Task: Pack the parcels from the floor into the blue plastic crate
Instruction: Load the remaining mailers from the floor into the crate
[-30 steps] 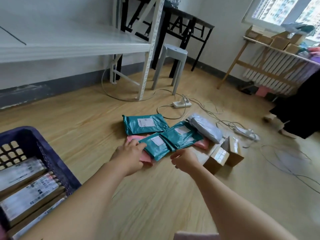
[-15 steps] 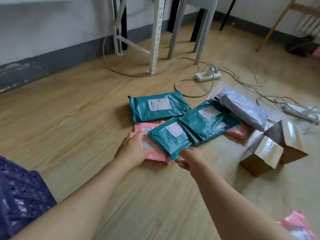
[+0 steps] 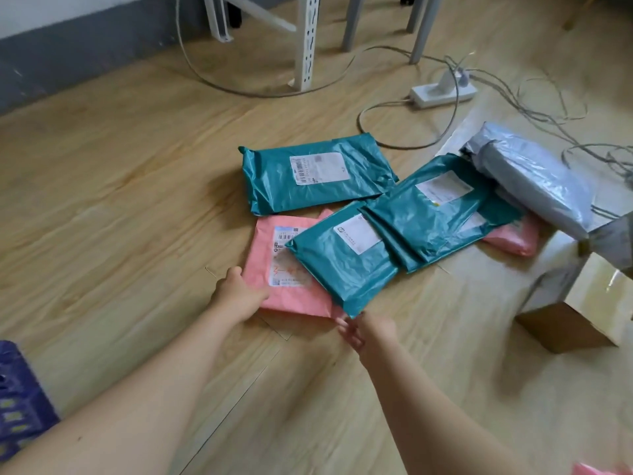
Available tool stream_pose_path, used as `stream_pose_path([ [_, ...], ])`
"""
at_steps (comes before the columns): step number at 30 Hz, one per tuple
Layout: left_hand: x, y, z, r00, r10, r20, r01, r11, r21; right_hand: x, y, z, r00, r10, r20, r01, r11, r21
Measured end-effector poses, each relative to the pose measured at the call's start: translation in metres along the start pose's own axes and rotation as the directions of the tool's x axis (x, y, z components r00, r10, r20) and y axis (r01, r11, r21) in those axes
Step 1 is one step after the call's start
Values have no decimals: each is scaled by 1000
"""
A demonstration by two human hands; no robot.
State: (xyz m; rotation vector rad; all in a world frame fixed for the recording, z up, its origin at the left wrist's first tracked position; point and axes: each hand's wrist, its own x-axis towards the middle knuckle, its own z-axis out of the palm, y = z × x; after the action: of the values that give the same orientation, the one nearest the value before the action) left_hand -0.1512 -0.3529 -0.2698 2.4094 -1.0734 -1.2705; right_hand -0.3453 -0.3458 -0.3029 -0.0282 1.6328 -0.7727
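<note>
Only a purple-blue latticed corner of the plastic crate (image 3: 20, 399) shows at the lower left edge, its inside cut off. The cardboard box (image 3: 582, 320) at the right is smeared with blur, and a second pink mailer (image 3: 513, 238) lies mostly hidden under teal mailers (image 3: 438, 214). The flat, matte pink parcel (image 3: 294, 303) lies on the wood-grain floor (image 3: 120, 200) at centre, half under a glossy, crinkled teal parcel (image 3: 342, 269); the left hand (image 3: 239, 296) holds its near left edge, fingers curled with tips hidden, while the right hand (image 3: 368, 332) touches its near right corner, though whether those fingers pinch cannot be told.
</note>
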Motion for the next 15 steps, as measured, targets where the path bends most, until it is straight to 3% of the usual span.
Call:
stream_pose_path([
  [6, 11, 5, 19, 999, -39, 11, 40, 986, -163, 3, 1, 16, 996, -25, 84, 14, 992, 126],
  [8, 10, 6, 26, 1000, -12, 22, 16, 981, -194, 4, 2, 22, 993, -4, 116, -7, 996, 92],
  [11, 11, 3, 33, 1000, -11, 7, 13, 969, -247, 4, 3, 26, 999, -6, 44, 7, 1000, -22],
  [15, 4, 0, 22, 988, -72, -135, 18, 931, -363, -8, 2, 26, 999, 23, 48, -21, 999, -44],
])
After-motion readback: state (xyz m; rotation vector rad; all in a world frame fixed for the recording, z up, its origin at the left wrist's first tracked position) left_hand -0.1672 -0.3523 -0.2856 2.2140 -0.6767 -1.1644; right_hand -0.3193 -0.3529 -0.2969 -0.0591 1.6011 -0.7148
